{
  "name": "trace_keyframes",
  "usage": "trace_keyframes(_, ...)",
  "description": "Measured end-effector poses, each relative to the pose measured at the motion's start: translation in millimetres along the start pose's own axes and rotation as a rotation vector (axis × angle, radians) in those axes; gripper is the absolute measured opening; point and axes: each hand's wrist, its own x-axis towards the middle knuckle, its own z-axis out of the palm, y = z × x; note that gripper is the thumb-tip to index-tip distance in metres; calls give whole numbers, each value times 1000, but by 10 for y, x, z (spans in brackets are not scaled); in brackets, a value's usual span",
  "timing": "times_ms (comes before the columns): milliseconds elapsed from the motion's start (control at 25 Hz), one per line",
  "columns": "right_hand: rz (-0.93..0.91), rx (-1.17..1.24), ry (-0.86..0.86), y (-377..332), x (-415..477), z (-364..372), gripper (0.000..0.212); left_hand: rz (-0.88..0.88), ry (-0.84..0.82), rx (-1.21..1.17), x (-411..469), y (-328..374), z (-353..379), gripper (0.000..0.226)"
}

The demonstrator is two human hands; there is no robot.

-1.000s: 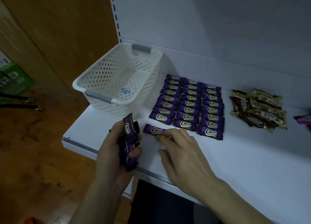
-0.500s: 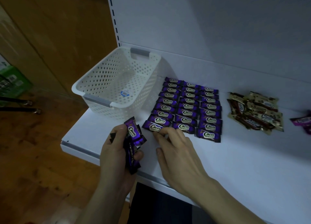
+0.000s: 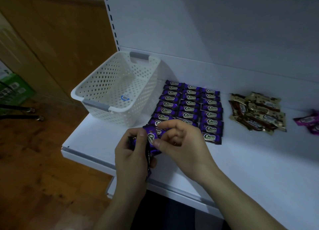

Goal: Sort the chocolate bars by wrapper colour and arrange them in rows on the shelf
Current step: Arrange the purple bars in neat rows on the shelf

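Nearest us, our left hand grips a stack of purple bars above the near-left edge of the shelf. Our right hand curls over it, thumb and forefinger apparently pinching the top bar. We should peel off only that one, keeping the left grip firm so none slips. Then we lay it logo-up, flush against the near end of the purple rows just beyond, matching their slant. Left of the rows stands the white basket. To the right, well apart, lie a gold pile and magenta bars, not yet arranged.
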Motion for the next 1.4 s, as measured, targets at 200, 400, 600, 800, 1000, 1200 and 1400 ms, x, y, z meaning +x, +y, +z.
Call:
trace_keyframes(200,-17,42,-137,-10,-47,-158,34,-23,-76,103,9,-12,50,18)
trace_keyframes(400,-104,85,8,73,-126,-418,28,-83,-13,3,57,50,8,19)
trace_keyframes(600,-180,-366,37,381,-256,-582,42,-79,4,-48,194,53,-62,18)
trace_keyframes(800,-510,-728,194,553,-303,-569,42,-29,-71,-20,236,-7,-73,22)
trace_keyframes(1000,-479,-703,302,463,-401,-554,14,-1,-106,88,189,10,-144,19)
trace_keyframes(1200,-359,-809,104,525,-384,-515,18,128,-253,389,240,165,-211,29)
trace_keyframes(1400,-255,-864,4,367,-292,-498,6,125,-323,667,377,208,-270,30)
